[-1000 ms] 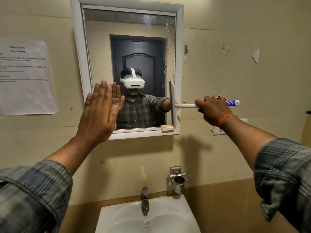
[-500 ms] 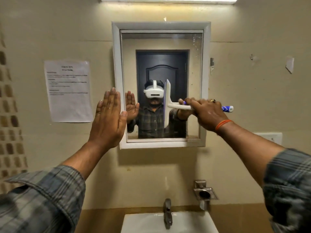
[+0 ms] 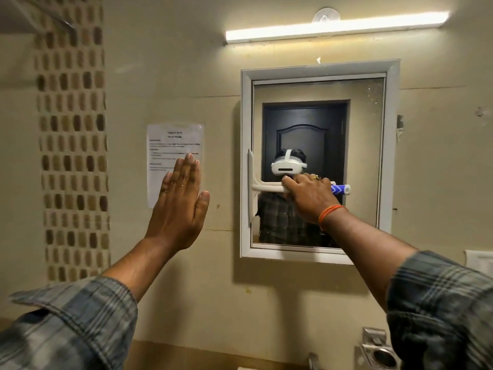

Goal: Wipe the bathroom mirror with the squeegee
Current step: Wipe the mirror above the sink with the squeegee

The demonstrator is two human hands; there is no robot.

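A single head-worn wide-angle camera is giving the only view, so no second view is sharing the scene. It is facing the bathroom wall almost square on, tilting slightly upward, with the mirror sitting right of centre. The tube light is showing above the mirror, the taped notice and the mosaic tile strip to its left, and a metal holder below it at the bottom edge. The camera is standing within arm's reach of the mirror, both sleeved arms stretching in from the lower corners. The lens is bending straight lines near the borders.
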